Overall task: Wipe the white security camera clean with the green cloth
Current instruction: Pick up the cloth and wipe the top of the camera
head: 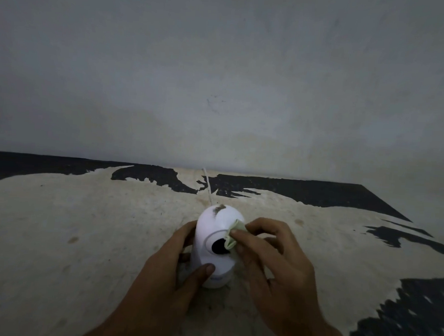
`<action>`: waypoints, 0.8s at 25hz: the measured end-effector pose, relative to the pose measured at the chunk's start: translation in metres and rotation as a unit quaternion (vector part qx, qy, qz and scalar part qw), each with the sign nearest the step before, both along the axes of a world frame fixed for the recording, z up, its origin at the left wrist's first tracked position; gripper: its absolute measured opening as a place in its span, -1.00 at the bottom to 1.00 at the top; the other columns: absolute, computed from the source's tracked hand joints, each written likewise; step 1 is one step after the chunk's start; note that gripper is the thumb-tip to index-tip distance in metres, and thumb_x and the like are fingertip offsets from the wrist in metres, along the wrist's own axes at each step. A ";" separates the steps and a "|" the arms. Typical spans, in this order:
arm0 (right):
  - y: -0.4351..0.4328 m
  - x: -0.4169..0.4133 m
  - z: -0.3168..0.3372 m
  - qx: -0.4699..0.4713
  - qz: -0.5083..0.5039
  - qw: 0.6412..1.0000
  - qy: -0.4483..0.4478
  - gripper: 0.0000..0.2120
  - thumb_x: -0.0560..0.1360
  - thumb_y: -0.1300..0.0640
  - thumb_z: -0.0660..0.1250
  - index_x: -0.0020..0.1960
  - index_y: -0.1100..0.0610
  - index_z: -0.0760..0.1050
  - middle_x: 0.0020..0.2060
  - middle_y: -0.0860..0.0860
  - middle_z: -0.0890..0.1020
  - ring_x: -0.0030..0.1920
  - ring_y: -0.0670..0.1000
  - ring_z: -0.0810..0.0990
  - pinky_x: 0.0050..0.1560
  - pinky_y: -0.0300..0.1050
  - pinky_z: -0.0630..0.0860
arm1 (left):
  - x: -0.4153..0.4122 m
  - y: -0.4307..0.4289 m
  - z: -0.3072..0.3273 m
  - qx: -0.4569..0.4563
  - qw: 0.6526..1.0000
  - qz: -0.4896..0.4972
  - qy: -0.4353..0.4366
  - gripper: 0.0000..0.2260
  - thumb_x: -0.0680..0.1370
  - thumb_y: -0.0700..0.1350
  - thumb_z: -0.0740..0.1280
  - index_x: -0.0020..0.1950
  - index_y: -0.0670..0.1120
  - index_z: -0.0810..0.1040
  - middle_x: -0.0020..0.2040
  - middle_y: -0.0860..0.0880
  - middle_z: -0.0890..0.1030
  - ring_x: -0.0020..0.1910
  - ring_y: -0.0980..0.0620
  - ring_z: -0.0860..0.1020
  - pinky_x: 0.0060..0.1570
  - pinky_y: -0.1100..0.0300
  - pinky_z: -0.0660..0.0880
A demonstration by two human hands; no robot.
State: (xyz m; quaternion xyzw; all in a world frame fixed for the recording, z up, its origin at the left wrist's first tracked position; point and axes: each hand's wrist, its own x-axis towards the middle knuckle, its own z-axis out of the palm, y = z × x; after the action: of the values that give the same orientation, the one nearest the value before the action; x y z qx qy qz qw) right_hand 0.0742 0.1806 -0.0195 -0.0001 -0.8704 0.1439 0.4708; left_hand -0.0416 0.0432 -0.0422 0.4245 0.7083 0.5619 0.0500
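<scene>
While the left hand (173, 263) is bracing the white security camera (217, 245) at lower centre, right-hand fingers (247, 241) are pinching the green cloth (233, 236) beside its lens; the dark smudge (219, 208) on top is awaiting wiping.

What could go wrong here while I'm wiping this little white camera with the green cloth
The green cloth is bunched small in your right hand, right at the dark lens; grit in it might scratch the lens. The dark smudge on top of the white camera is untouched and could be smeared around instead of lifted off. The thin white cable runs out behind the camera; with your left hand gripping the body, a twist could strain it.
</scene>
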 end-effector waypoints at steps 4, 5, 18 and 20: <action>0.008 0.005 0.001 0.014 -0.029 0.999 0.011 -0.75 0.51 0.19 0.31 0.15 0.18 0.61 -0.06 0.12 0.59 -0.10 -0.07 0.54 -0.17 -0.25 0.51 | -0.002 -0.002 -0.003 -0.003 1.000 -0.013 0.010 -0.48 0.36 0.16 0.33 0.18 0.42 0.13 0.16 0.48 0.30 0.10 0.55 0.34 -0.05 0.67 0.32; 0.005 0.004 0.000 0.006 -0.033 0.999 0.018 -0.74 0.51 0.19 0.31 0.16 0.20 0.61 -0.07 0.13 0.59 -0.09 -0.08 0.54 -0.16 -0.28 0.50 | -0.002 -0.002 -0.002 -0.004 1.000 -0.012 0.011 -0.47 0.35 0.15 0.33 0.19 0.41 0.12 0.15 0.48 0.29 0.08 0.56 0.34 -0.06 0.67 0.32; -0.025 -0.014 0.000 0.003 -0.087 0.996 0.029 -0.63 0.51 0.02 0.28 0.22 0.21 0.55 0.03 0.15 0.54 -0.01 0.04 0.52 -0.06 -0.18 0.47 | 0.003 -0.001 0.005 -0.051 0.998 0.020 -0.016 -0.49 0.46 -0.08 0.34 0.32 0.15 0.19 0.21 0.29 0.38 0.11 0.37 0.41 0.01 0.59 0.34; -0.025 -0.015 0.001 0.051 -0.148 0.987 0.021 -0.59 0.48 -0.05 0.29 0.19 0.21 0.58 0.07 0.19 0.57 0.05 0.11 0.52 0.04 -0.07 0.39 | 0.005 -0.003 0.004 -0.023 1.000 -0.001 -0.004 -0.51 0.47 -0.07 0.33 0.30 0.21 0.22 0.27 0.24 0.41 0.19 0.35 0.39 0.09 0.57 0.31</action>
State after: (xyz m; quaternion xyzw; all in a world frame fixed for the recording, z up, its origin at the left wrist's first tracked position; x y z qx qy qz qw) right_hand 0.0587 0.1554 -0.0183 -0.1015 -0.8568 0.0280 0.5048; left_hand -0.0365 0.0405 -0.0385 0.4215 0.7202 0.5475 0.0630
